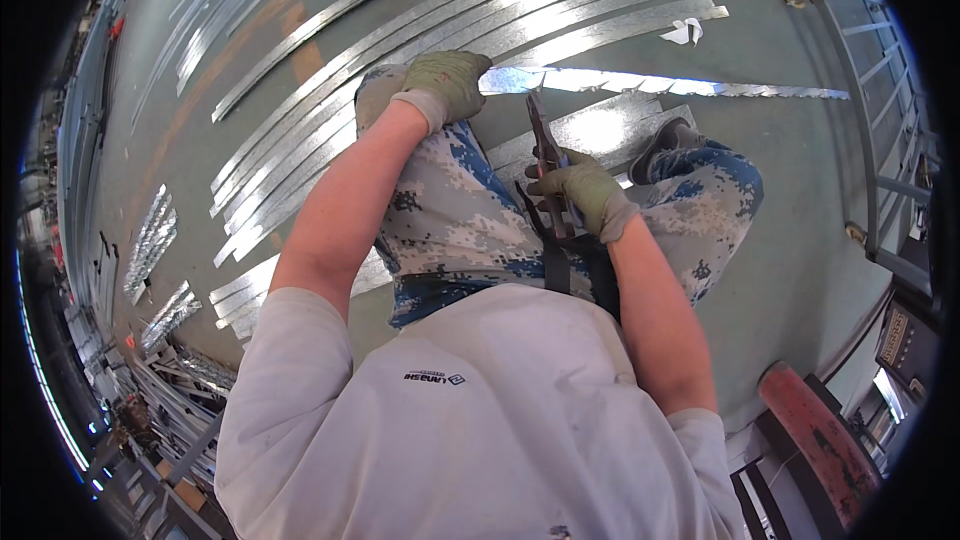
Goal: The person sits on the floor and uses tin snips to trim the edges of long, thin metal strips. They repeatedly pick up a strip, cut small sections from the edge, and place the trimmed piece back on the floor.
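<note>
My left hand (447, 85), in a pale green work glove, is closed on the left end of a long shiny metal strip (640, 82) above my left knee. Stretching away to the right, the strip has notches or bent tabs along its near edge. My right hand (585, 190), gloved too, grips a pair of tin snips (545, 145) between my legs. Their dark jaws point up and slightly left, just below the strip and seemingly apart from it. The palm side of both hands is hidden.
Several flat metal strips (440, 25) lie side by side on the green floor, beyond and left of my legs. Wider sheets (600, 130) lie between my knees. A wheeled metal frame (850, 60) stands at right, with a red curved object (815, 440) nearer. Metal scraps (150, 240) lie far left.
</note>
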Demonstrator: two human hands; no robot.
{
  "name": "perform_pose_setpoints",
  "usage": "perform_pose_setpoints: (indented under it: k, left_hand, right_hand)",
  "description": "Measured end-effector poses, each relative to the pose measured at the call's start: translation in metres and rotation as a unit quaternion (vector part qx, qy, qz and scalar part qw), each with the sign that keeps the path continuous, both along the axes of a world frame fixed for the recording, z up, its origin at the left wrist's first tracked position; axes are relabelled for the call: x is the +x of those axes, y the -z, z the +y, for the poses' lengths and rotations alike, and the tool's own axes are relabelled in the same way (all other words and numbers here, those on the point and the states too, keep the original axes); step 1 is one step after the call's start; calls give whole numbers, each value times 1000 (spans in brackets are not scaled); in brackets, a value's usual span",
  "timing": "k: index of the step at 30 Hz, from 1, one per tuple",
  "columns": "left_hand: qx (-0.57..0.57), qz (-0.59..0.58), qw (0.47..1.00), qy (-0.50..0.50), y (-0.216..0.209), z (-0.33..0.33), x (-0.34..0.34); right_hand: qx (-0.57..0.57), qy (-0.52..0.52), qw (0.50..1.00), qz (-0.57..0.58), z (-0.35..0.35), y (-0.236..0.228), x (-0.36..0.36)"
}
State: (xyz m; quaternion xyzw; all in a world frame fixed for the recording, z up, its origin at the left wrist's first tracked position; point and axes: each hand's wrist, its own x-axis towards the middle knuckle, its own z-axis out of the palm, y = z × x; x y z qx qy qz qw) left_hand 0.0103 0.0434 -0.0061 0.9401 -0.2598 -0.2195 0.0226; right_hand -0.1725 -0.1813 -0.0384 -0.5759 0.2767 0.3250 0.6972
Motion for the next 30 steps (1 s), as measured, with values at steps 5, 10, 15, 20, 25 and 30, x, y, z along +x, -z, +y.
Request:
perform_pose_setpoints:
  k: [5, 10, 15, 20, 25, 30]
  left_hand:
    - [-7, 3, 1000, -1, 1, 1, 0]
    - [-17, 2, 1000, -3, 10, 4, 3]
    - [-11, 11, 1000, -11, 7, 3, 3]
    - [-10, 10, 1000, -6, 5, 3, 3]
    - [-13, 17, 1000, -23, 6, 4, 4]
    - [-6, 31, 999, -20, -4, 0, 5]
  right_hand:
    - [22, -8, 1000, 13, 2, 3, 2]
    - [25, -22, 999, 9, 2, 7, 2]
    - [34, -9, 999, 20, 7, 1, 4]
    - [69, 25, 997, 19, 6, 6, 2]
    - [178, 44, 981, 57, 0, -3, 0]
    - [256, 96, 960, 64, 6, 11, -6]
